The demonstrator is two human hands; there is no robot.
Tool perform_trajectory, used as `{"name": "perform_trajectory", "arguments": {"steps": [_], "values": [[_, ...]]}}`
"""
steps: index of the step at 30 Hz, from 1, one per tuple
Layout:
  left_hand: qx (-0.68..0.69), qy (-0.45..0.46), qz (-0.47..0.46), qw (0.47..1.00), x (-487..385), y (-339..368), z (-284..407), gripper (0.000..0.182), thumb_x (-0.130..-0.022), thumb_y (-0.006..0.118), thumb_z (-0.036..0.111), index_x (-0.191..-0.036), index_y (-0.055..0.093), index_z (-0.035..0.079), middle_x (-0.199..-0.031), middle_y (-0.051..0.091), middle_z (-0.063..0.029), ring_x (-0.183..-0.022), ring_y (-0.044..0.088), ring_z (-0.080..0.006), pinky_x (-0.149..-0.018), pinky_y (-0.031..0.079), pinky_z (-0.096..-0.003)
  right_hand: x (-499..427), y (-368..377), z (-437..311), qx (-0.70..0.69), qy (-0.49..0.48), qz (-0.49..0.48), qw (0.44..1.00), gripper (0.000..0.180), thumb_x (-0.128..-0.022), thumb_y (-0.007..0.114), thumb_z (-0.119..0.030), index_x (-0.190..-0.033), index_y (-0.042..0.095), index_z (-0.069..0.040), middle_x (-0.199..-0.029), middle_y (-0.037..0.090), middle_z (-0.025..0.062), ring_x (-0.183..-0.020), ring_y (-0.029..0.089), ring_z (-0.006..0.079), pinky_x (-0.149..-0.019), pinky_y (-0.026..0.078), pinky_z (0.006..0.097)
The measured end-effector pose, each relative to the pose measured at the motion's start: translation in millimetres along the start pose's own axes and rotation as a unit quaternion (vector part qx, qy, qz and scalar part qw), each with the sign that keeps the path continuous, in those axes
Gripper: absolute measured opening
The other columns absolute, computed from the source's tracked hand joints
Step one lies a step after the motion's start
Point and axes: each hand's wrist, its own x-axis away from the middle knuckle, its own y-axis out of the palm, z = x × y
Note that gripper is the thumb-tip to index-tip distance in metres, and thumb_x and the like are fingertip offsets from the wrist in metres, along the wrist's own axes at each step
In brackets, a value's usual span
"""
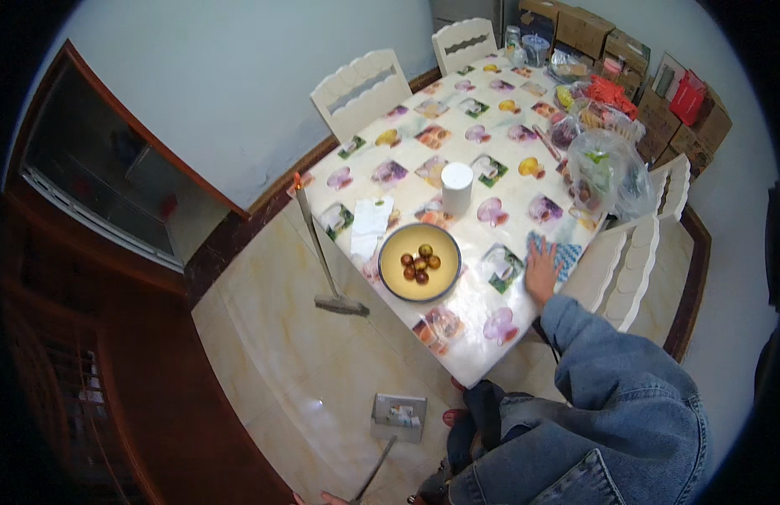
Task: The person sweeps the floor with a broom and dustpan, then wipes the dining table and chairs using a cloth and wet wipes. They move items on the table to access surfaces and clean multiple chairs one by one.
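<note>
My right hand [541,270] lies flat, fingers spread, on a blue-and-white patterned cloth [568,257] near the right edge of the table. My left hand [326,499] shows only in part at the bottom edge, by the handle of a long-handled dustpan [397,429]; its grip is cut off from view. Some white and coloured scraps lie in the pan. On the table, a yellow bowl with a blue rim [390,289] holds several round brownish fruits [421,262]. Behind it stands a white cylindrical container [457,189]. White paper [368,224] lies at the bowl's upper left.
A broom [320,252] leans against the left table edge, its head on the tiled floor. Plastic bags [595,167] crowd the table's right side. White chairs [364,88] stand behind and at right [639,268]. Cardboard boxes [582,31] are stacked beyond. Dark wooden furniture [156,404] is at left.
</note>
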Motion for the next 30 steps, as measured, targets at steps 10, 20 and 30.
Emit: {"name": "perform_trajectory", "arguments": {"steps": [10,20,30], "values": [[0.116,-0.036,-0.014,0.992,-12,-36,-61,0.06,-0.083,0.063,0.01,-0.138,0.04,0.002,-0.147,0.021,-0.0301,-0.127,0.035,-0.047,-0.105,0.032,-0.0467,129,22,-32,-0.114,-0.138,-0.014,0.984,0.046,-0.084,0.05,-0.006,-0.13,0.055,-0.01,-0.149,0.034,0.0139,-0.136,0.029,0.042,-0.111,0.023,0.0526],[0.169,-0.007,0.033,0.985,-28,-94,-286,0.063,-0.078,0.06,0.0,-0.136,0.037,-0.003,-0.147,0.025,-0.0244,-0.131,0.034,-0.0415,-0.106,0.032,-0.0451,273,23,-101,-0.352,-0.088,0.074,0.929,0.045,-0.087,0.046,0.005,-0.129,0.057,-0.007,-0.125,0.059,0.0192,-0.115,0.054,0.0285,-0.099,0.038,0.0317],[0.413,-0.043,0.067,0.907,-109,-126,-401,0.048,-0.081,0.054,-0.005,-0.128,0.051,0.004,-0.136,0.041,-0.0169,-0.126,0.043,-0.0303,-0.094,0.047,-0.0372,304,50,-150,-0.725,0.023,-0.115,0.678,0.04,-0.099,0.046,-0.011,-0.139,0.044,-0.005,-0.108,0.063,0.0041,-0.085,0.06,0.0136,-0.071,0.05,0.0288]]}}
